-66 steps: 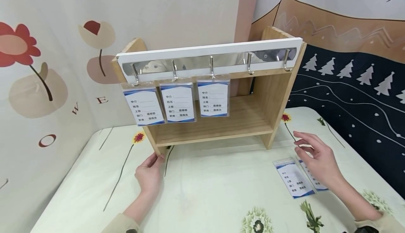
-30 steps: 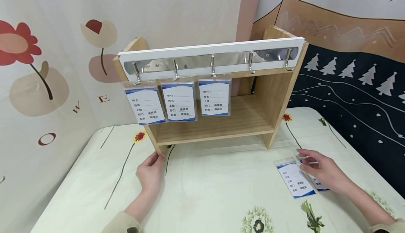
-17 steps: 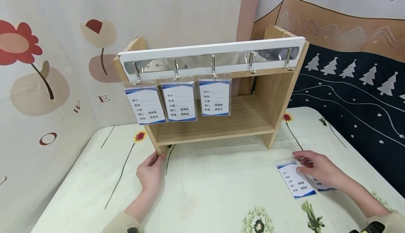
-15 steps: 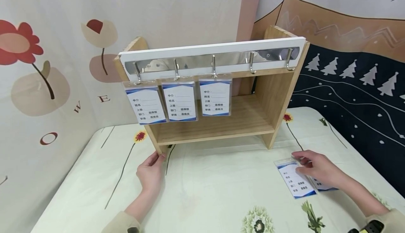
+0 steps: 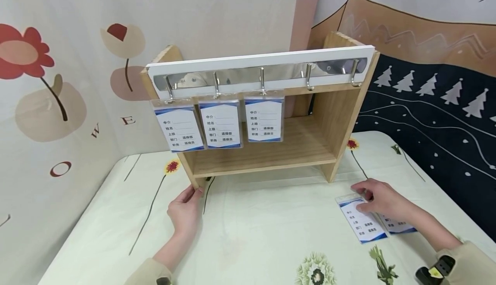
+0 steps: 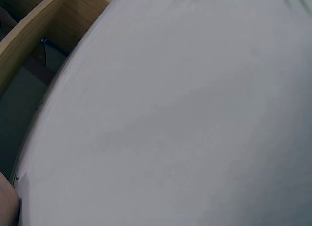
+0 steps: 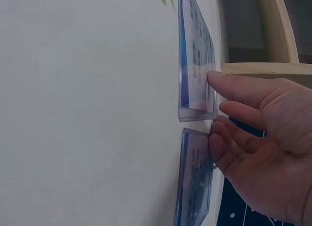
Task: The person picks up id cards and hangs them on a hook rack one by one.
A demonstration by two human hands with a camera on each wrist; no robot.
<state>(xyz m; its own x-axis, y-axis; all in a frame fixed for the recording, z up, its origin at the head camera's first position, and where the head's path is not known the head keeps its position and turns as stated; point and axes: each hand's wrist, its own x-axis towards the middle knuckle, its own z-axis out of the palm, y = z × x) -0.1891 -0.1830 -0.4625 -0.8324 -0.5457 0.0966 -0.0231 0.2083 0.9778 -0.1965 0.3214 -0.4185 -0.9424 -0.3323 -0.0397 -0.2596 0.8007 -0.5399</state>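
In the head view, a small wooden shelf (image 5: pixel 263 162) stands on the table, with a hook rail (image 5: pixel 252 70) across its top front. My left hand (image 5: pixel 185 212) grips the foot of the shelf's left side panel between thumb and fingers. Three clear-sleeved badges hang from the rail: a left badge (image 5: pixel 179 128), a middle one and a right badge (image 5: pixel 265 119). Two more badges lie flat at the right, a nearer-left badge (image 5: pixel 362 220) and a partly covered badge (image 5: pixel 397 224). Above them is my right hand (image 7: pixel 263 133), its thumb touching the left badge near its edge, the other fingers loosely bent.
The rail's two right hooks (image 5: pixel 308 77) carry nothing. A pale flower-print cloth (image 5: pixel 248 224) covers the table. Printed curtains (image 5: pixel 232 13) close in behind and on the left, with a dark tree-print cloth (image 5: pixel 434 117) along the right.
My right hand has come down and to the left over the flat badges. The right one of these badges has shifted slightly to the right. My left hand keeps its grip on the shelf.
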